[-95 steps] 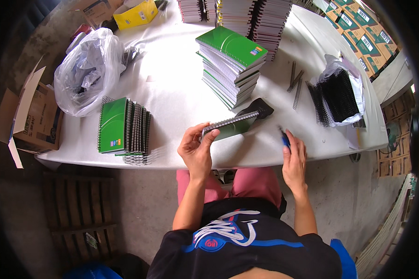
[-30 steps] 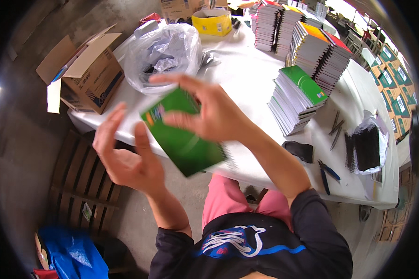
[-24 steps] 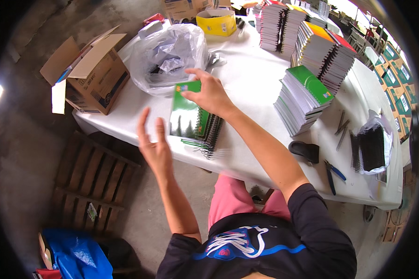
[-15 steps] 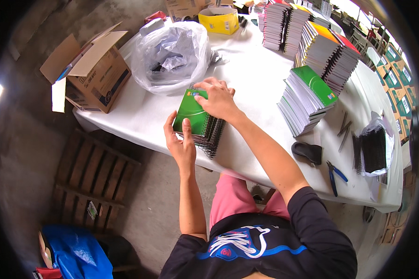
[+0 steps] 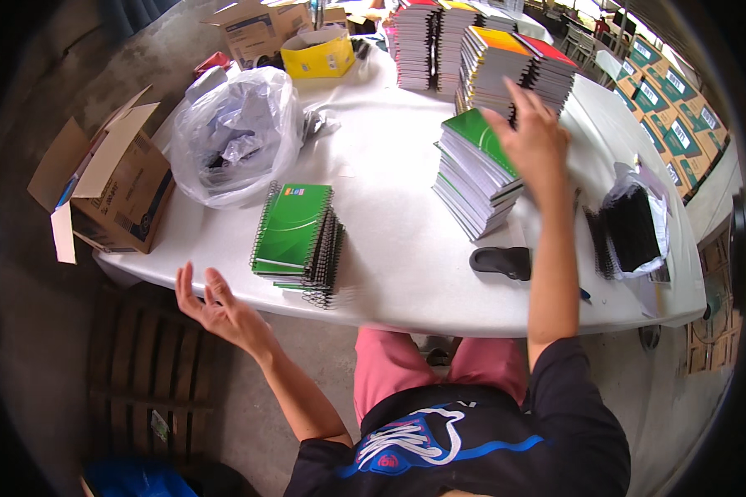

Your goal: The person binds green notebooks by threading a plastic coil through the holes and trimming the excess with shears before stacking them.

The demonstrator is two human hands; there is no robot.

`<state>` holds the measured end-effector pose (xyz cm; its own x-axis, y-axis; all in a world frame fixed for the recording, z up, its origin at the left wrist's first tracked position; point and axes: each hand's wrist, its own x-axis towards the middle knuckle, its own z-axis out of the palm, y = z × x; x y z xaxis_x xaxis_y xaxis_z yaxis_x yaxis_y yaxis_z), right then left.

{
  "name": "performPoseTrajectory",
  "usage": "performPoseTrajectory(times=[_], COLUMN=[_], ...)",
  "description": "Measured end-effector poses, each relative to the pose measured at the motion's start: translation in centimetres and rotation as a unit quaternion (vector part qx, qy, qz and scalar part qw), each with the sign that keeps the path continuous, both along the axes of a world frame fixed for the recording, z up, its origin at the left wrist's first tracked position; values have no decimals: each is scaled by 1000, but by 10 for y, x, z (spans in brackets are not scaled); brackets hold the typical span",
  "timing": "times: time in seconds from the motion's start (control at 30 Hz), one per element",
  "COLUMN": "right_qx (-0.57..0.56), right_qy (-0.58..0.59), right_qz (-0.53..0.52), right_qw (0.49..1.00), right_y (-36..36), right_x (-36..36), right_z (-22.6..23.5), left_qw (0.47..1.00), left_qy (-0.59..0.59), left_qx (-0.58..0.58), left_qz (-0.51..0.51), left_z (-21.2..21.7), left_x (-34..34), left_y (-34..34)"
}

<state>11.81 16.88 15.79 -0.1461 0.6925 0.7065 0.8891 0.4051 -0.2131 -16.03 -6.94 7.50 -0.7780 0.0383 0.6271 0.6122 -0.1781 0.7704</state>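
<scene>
A small pile of green spiral notebooks lies near the front edge of the white table. My left hand hovers open below the table's front edge, left of that pile, holding nothing. My right hand is raised with fingers spread over a taller stack of unbound notebooks topped by a green cover; it touches or nearly touches the stack's far side. A black tool lies on the table in front of that stack.
A clear plastic bag of scraps sits at the left, an open cardboard box beyond the table's corner. Tall notebook stacks and a yellow box stand at the back. A bag of black spirals is right.
Both hands have left the green spiral notebook on the left pile. My right hand swung right to the tall stack; my left hand dropped below the table edge.
</scene>
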Motion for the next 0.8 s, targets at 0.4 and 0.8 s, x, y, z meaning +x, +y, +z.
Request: performPoseTrajectory(times=[0.4,0.8], right_qx=[-119,-236], right_qy=[146,459], right_qz=[45,335], right_qw=[981,788], right_y=[14,-111], right_x=[60,89], right_z=[-11,-93], left_qw=[930,821], left_qy=[215,343], left_qx=[-102,-330], left_qz=[-280,-315], left_z=[25,25], left_x=[124,146], left_y=[49,67])
